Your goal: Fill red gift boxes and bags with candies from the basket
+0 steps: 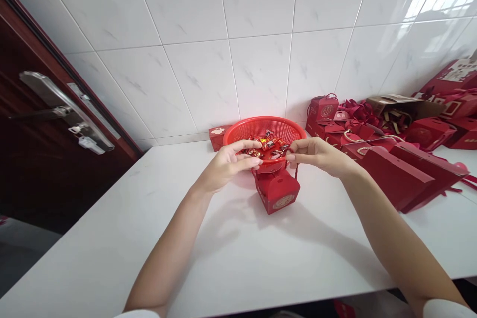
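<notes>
Currently: left hand (227, 164), fingers (248, 151) half-curled over the near rim of a round red plastic mesh basket (264, 126), hold unclear; right hand (318, 155), fingertips (294, 148) pinched on a thin red cord (296, 171); foil-wrapped candies (269, 145) lie just beyond both hands' fingers; red cardboard gift box (278, 191) sits just below the fingers, on a white tabletop (223, 258).
</notes>
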A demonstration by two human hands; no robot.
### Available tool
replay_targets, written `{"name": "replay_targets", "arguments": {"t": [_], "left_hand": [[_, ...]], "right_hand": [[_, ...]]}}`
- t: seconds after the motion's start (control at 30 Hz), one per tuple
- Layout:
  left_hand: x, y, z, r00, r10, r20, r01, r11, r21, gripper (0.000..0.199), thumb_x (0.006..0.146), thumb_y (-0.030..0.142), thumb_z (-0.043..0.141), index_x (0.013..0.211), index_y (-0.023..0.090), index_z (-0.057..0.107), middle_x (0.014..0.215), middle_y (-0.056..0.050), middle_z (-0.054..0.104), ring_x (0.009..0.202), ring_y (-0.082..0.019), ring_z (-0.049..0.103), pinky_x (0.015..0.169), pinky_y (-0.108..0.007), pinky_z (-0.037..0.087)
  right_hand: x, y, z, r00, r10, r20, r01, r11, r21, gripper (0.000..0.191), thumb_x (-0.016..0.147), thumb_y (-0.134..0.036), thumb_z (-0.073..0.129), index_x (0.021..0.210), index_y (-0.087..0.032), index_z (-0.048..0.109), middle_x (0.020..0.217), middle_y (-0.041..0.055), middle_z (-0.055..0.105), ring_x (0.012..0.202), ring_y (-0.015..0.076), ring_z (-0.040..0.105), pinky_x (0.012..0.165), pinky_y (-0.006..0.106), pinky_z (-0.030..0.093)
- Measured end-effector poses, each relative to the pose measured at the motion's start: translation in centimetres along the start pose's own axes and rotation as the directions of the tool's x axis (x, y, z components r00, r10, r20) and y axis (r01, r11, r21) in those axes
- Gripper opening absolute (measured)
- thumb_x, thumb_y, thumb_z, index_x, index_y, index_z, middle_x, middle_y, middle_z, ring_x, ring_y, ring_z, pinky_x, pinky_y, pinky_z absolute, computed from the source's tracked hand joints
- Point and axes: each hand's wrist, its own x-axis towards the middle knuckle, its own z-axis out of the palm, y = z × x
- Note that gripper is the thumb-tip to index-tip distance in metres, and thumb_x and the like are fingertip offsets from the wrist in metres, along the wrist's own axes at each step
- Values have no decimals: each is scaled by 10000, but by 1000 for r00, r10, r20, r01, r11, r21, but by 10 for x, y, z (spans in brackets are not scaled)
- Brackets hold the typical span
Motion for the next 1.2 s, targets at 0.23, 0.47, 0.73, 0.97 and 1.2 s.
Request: {"name": "replay_targets", "arguments": {"t": [0.23, 0.47, 0.73, 0.97, 1.2], "left_hand": [[-10, 6, 21, 981, 104, 161, -71, 978, -198, 496, 822, 362, 770, 1282, 229, 641, 1466, -111, 520, 1381, -359, 454, 1085, -479, 470], [-11, -1, 27, 948, 167, 272, -131, 981, -146, 562, 851, 316, 748, 1381, 251, 575, 1529, -93, 469, 1455, -353, 360, 1172, -494, 362], [-5, -10, 26, 966, 167, 197, -152, 985, -86, 537, 826, 284, 759, 1333, 239, 588, 1527, -101, 460, 1426, -346, 408, 1114, -468, 438], [10, -26, 26, 986, 161, -34, -158, 984, 78, 410, 804, 289, 750, 1187, 181, 653, 1278, -109, 651, 1148, -268, 639, 954, -398, 540], [26, -60, 31, 996, 70, -59, -69, 997, 18, 319, 721, 361, 790, 956, 161, 711, 952, -66, 738, 917, -216, 681, 857, -344, 538]], "right_hand": [[4, -1, 26, 999, -40, 0, 39, 968, -250, 430, 806, -475, 719, 642, -196, 434, 625, -59, 409, 584, 89, 373, 535, 261, 282], [8, 11, 54, 990, -116, -81, 74, 912, -403, 227, 833, -344, 607, 705, -200, 487, 626, -53, 379, 564, 99, 331, 510, 265, 251], [8, 22, 56, 944, -145, -295, 36, 938, -346, 124, 830, -267, 529, 726, -202, 514, 658, -23, 510, 605, 137, 462, 549, 275, 349], [2, 20, 40, 873, -178, -453, 76, 969, -235, 232, 841, -373, 570, 700, -212, 479, 650, -21, 523, 625, 137, 499, 568, 261, 396], [8, -36, -30, 837, -144, -528, -51, 940, -337, 154, 847, -268, 635, 723, -178, 629, 705, 26, 646, 663, 145, 576, 644, 270, 467]]}}
